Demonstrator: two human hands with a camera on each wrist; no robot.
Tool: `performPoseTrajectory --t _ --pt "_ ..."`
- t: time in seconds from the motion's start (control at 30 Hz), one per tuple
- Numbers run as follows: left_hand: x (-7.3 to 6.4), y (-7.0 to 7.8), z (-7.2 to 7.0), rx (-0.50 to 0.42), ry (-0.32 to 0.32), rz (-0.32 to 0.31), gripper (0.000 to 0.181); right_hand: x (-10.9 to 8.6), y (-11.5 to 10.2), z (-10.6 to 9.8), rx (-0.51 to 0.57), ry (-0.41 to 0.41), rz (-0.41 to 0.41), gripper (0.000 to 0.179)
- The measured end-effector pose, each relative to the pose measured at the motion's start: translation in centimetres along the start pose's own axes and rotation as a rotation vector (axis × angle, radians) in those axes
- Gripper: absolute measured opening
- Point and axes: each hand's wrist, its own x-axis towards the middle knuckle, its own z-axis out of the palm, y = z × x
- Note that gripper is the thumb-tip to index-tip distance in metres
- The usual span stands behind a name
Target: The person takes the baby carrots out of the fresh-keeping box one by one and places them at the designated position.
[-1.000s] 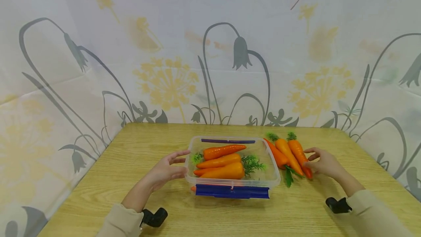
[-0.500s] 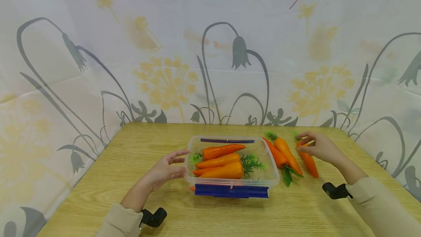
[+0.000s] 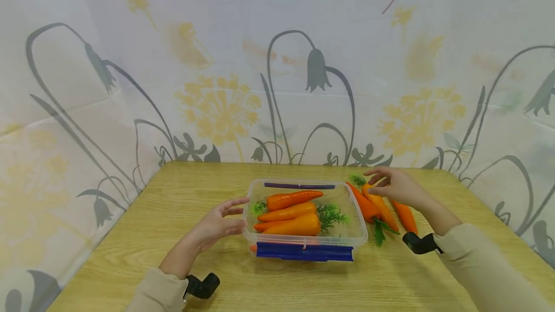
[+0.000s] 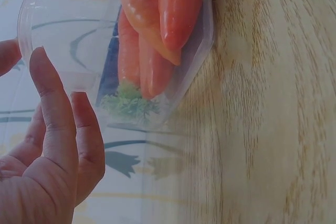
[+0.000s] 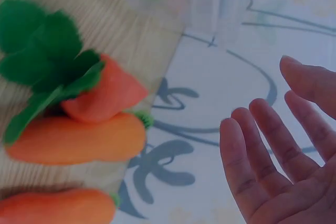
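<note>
Several orange carrots [image 3: 299,225] with green tops lie in a clear plastic food container [image 3: 303,240] that has blue side clips. At its left side my left hand [image 3: 217,223] touches the wall and rim with fairly straight fingers, also visible in the left wrist view. My right hand [image 3: 399,188] hovers over the loose carrots right of the container, holding nothing. Beneath it are an orange carrot [image 3: 386,211], a redder leafy-topped carrot [image 3: 367,207], and another carrot [image 3: 405,216] partly hidden by the hand and wrist. In the right wrist view those fingers are spread and relaxed.
The wooden table [image 3: 186,182] carries everything, and its far edge meets a flower-printed cloth backdrop [image 3: 277,61]. Black camera mounts [image 3: 204,285] sit at both wrists.
My right hand slid the rightmost carrot slightly right, away from the others, then let go and moved left and up over the middle carrot. The left hand and container stayed put.
</note>
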Motion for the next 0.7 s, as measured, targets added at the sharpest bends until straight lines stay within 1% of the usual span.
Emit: performPoseTrajectory --t 0.23,0.4,0.5,0.7 --pt "-0.2 0.2 0.2 -0.015 -0.009 0.001 0.064 1.4 -1.8 0.7 0.041 -0.039 -0.043 0.038" --pt "-0.3 0.1 0.0 -0.019 -0.016 0.006 0.063 2.3 -2.7 1.1 0.07 -0.079 -0.082 0.04" --pt "-0.2 0.0 -0.1 -0.019 -0.018 0.003 0.062 2.9 -3.1 1.4 0.08 -0.133 -0.109 0.041" --pt "0.0 0.0 0.0 -0.02 -0.016 -0.002 0.062 4.0 -4.4 1.7 0.108 -0.291 -0.138 0.042"
